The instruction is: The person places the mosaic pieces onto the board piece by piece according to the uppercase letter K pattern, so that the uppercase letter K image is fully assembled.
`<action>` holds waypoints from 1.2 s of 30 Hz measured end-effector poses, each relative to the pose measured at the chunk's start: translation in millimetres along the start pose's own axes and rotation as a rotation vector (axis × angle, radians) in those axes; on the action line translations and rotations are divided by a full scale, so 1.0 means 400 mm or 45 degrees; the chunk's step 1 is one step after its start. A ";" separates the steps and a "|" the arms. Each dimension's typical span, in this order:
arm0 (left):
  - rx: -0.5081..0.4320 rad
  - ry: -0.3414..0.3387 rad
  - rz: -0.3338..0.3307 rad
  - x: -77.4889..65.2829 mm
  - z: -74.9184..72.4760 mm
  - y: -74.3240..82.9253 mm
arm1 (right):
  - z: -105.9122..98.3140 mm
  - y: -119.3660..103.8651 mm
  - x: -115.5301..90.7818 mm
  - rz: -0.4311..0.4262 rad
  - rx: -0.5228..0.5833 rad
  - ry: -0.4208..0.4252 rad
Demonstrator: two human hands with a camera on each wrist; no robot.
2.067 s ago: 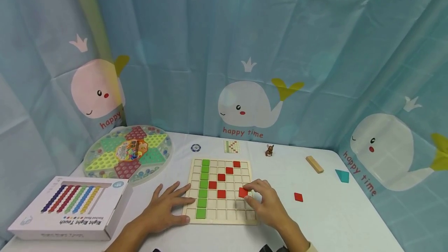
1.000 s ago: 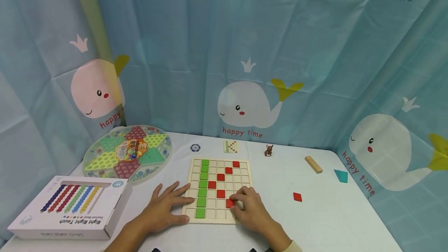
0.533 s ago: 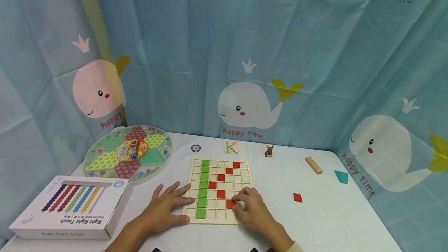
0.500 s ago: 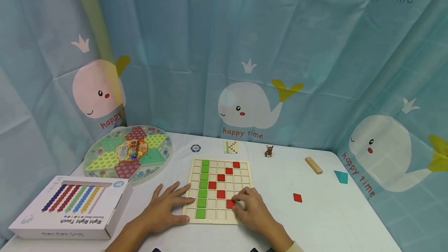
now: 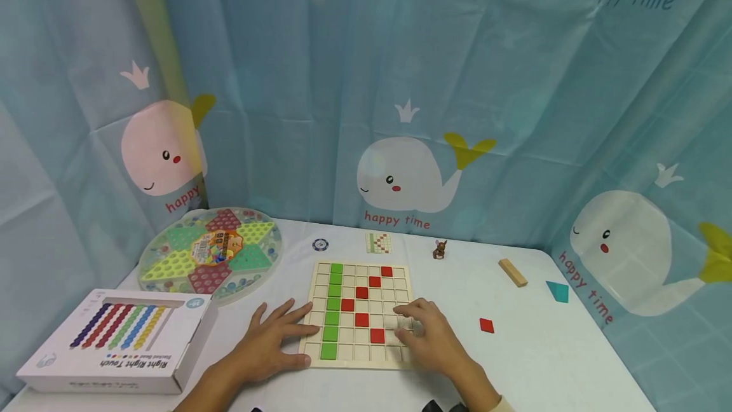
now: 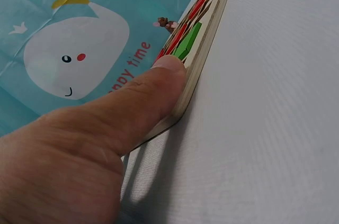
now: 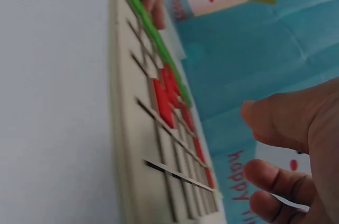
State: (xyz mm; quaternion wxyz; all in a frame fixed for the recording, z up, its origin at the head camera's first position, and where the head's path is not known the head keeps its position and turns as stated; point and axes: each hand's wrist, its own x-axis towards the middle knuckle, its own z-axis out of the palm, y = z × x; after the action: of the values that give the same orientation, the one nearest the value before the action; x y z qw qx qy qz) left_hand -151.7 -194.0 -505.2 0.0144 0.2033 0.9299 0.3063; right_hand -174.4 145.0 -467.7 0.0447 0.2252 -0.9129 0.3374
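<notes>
A wooden grid board [image 5: 345, 361] lies on the white table, with a column of green square tiles [image 5: 332, 318] near its left side. Red square tiles [image 5: 377, 336] run in two diagonals across it. My left hand [image 5: 267, 345] rests spread along the board's left edge; its thumb touches the near corner in the left wrist view. My right hand [image 5: 429, 339] is over the board's right side, fingers apart with nothing between them. A loose red tile [image 5: 487, 325] lies right of that hand. Beyond the board lies a small pattern card [image 5: 379, 243] showing green and red squares.
A poker chip [image 5: 321, 245], a small brown animal figurine [image 5: 439, 249], a wooden block [image 5: 513, 273] and a teal piece [image 5: 557, 291] lie around the board. At left are a round Chinese checkers set [image 5: 214, 250] and a white toy box [image 5: 117, 339]. A whale-print curtain [image 5: 274, 81] hangs behind.
My right hand carried a red tile left and toward me into a lower cell. It has since let go and drawn back to the right. My left hand stays put.
</notes>
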 end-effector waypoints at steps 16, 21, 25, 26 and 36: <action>0.007 0.003 0.011 -0.001 0.001 0.001 | -0.200 0.038 -0.055 0.064 -0.097 0.330; 0.010 0.010 0.011 -0.002 -0.001 0.002 | -0.240 0.083 -0.073 0.136 -0.154 0.349; 0.011 0.010 0.008 -0.002 0.000 0.003 | -0.256 0.133 -0.087 0.206 -0.179 0.341; 0.010 0.010 0.006 -0.001 -0.001 0.003 | -0.257 0.146 -0.090 0.223 -0.176 0.336; 0.008 0.014 -0.006 -0.001 -0.002 0.006 | -0.247 0.253 -0.119 0.491 -0.113 0.230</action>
State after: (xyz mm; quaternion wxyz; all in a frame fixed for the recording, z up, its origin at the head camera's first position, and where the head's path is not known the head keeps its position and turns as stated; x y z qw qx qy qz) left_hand -150.4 -192.7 -503.2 0.0095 0.1996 0.9313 0.3046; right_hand -183.3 294.0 -463.3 0.0708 0.0129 -0.9454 0.3179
